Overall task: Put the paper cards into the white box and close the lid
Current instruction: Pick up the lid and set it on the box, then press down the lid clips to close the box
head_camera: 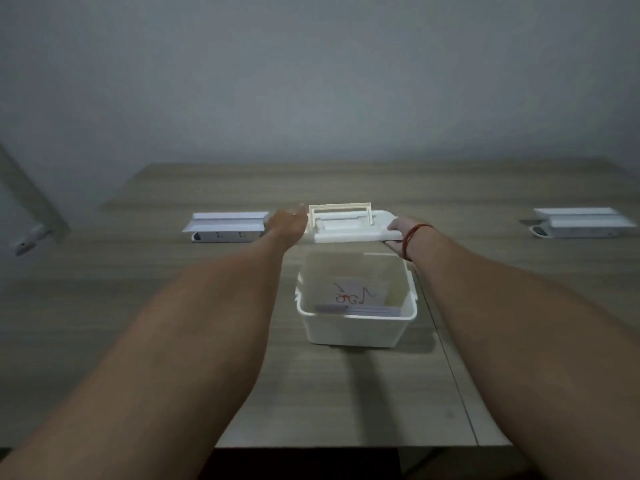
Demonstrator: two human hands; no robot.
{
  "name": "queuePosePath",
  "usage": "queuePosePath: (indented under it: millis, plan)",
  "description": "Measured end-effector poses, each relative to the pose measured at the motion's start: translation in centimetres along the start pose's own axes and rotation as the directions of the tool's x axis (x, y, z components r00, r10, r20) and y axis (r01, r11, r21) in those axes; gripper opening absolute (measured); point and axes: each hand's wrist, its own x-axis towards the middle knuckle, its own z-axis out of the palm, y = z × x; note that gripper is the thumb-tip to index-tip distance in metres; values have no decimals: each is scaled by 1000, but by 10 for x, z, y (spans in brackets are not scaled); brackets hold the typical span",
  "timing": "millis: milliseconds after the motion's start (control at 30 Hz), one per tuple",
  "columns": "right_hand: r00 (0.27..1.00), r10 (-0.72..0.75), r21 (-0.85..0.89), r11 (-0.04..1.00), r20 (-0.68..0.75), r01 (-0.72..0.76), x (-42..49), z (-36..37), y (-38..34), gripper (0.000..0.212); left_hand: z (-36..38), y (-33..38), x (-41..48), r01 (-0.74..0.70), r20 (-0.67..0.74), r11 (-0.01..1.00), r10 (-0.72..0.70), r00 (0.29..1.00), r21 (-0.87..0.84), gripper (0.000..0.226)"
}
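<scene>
A white unit [227, 226] lay toward the desk's [173, 341] far left. The left hand [289, 223] met the lid's [349, 225] left end, its grip blurred. The box [353, 329] sat mid-desk, open, cards [356, 299] inside. The right hand [398, 233] pinched the lid's right end. Another unit [581, 221] lay far right.

Only one marking found: handwritten scribble in red and dark ink on the top paper card [360, 293], which lies inside the open white box [353, 327]. Strokes look like loops and an arrow; possibly letters or digits, but too blurred to read. No printed labels, brands, numbers or signs legible on any other item in view.
</scene>
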Motion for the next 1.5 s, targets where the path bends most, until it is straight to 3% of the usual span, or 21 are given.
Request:
queuePosePath:
  millis: [133,233,367,467,700,867,1033,1500]
  plan:
    - [1000,6,-34,999,-21,-6,23,-31,13,48,25,1,-3,154,-55,975,-165,985,-158,58]
    - [996,-30,-216,976,-89,10,24,-46,20,51,45,-4,4,189,-101,967,-208,973,-170,51]
    - [968,-169,-566,823,-184,37,29,-55,26,73,60,-6,-1,205,-168,973,-222,961,-110,49]
    - [938,-267,-686,727,-221,45,37,-60,35,82,70,-14,-3,207,-202,976,-217,955,-72,45]
    - [932,-285,-811,585,-225,-17,49,-72,58,55,87,-42,-5,254,-240,967,-238,941,37,39]
    - [930,-302,-862,506,-211,-31,48,-71,68,48,92,-56,-3,272,-170,962,-273,947,-31,38]
    - [917,-333,-866,500,-218,-25,51,-72,73,47,97,-73,-4,290,-139,957,-291,947,-27,38]
    - [894,-305,-779,623,-327,-73,66,-60,84,37,91,-91,8,274,-57,958,-279,959,-82,47]
